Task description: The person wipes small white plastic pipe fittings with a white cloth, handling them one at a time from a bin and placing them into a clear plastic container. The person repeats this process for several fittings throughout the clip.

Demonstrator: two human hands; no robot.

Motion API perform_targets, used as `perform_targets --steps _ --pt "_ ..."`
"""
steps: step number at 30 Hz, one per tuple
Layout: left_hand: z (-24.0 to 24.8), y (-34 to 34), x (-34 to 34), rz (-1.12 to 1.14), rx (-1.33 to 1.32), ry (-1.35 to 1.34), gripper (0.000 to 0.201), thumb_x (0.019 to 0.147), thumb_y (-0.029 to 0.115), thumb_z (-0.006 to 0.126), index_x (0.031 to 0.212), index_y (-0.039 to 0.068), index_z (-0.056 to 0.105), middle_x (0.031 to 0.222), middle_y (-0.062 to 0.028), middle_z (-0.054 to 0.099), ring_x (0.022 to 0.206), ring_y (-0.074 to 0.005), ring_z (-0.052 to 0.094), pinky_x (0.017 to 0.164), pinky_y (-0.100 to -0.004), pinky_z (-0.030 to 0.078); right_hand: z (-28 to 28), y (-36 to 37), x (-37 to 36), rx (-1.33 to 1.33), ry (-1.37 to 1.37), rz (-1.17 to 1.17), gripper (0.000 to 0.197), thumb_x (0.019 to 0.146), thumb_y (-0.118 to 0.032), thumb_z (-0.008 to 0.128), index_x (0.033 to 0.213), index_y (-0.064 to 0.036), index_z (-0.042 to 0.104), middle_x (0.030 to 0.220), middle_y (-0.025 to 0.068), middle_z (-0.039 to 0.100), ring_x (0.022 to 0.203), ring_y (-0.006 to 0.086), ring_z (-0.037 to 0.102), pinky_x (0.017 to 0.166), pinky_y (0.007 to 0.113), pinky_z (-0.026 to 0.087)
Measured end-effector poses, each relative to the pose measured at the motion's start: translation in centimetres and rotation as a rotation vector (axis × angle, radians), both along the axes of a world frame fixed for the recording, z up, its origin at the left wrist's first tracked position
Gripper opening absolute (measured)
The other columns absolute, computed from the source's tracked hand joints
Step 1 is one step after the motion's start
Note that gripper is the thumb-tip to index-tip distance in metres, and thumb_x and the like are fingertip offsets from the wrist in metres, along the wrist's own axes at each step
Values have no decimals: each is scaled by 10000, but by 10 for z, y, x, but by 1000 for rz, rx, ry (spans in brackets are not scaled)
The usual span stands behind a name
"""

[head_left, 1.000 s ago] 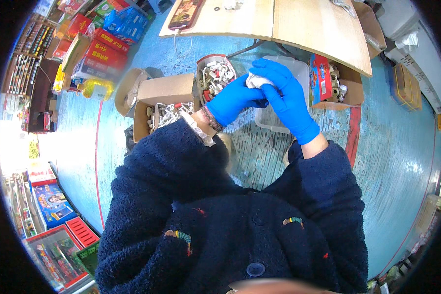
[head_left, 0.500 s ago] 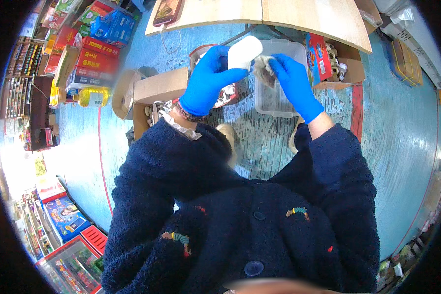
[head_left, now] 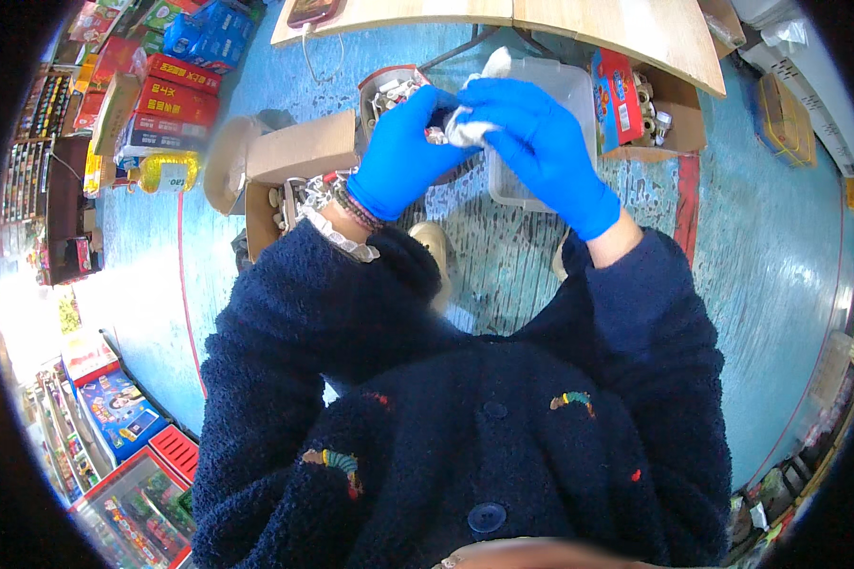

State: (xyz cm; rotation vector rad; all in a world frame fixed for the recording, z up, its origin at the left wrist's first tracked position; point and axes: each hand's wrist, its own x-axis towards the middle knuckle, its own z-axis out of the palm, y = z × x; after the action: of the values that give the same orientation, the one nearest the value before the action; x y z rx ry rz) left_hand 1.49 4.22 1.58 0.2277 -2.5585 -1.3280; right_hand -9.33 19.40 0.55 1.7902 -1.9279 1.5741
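Hands [head_left: 546, 142] | pale cloth [head_left: 467, 131], probably, between, partly hidden | phone [head_left: 311, 10] cropped

I see a clear plastic tub [head_left: 577, 87], smooth and shiny. Past it, the table [head_left: 626, 21] is smooth wood. Left of it, the rag [head_left: 464, 132] is wrinkly cloth and the box [head_left: 304, 148] dull cardboard.

A crumpled off-white cloth [head_left: 467, 131] is bunched between the left hand [head_left: 403, 152] and right hand [head_left: 546, 142], against the latter's fingers; a pale piece [head_left: 496, 64], its kind unclear, juts beyond them.
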Motion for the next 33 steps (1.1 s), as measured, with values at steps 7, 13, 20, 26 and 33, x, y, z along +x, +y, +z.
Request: perform_targets --steps 7,13,20,26,33 --pt "13 11 12 -89 -90 168 421 723 216 747 1070 58 567 1010 -118 615 941 -219 610 802 -324 484 -36 -1 -27 315 -364 -176 264 871 -261 554 1040 -70 621 893 107 640 795 239 615 708 319 481" --pt "0 1 1 -54 1319 121 393 836 172 621 1173 23 484 1036 -162 585 976 -260 582 848 -393 485 -20 1 -35 -36 -884 -334 286 910 -268 520 1093 -59 591 966 57 629 863 123 589 755 259 477" --pt "-21 4 -5 -136 1593 -131 401 883 236 546 1213 22 462 1083 -165 573 982 -266 573 890 -433 464 -1 -8 -11 -181 -172 -155 249 868 -142 525 1102 -102 600 1163 76 574 1052 227 549 891 327 446" --pt "-15 -1 -6 -17 1556 83 384 877 264 559 1196 64 483 1101 -134 566 1004 -272 552 910 -448 444 -15 -16 -16 -38 64 -223 318 828 -130 543 1141 -147 593 1195 57 566 1042 278 561 864 336 472" --pt "-16 -11 -5 -7 1602 57 415 879 311 551 1198 58 474 1104 -153 557 960 -268 562 895 -476 443 -20 -12 -29 -169 -1008 -194 318 896 -213 535 1158 -34 564 1042 57 616 939 105 565 788 242 458"
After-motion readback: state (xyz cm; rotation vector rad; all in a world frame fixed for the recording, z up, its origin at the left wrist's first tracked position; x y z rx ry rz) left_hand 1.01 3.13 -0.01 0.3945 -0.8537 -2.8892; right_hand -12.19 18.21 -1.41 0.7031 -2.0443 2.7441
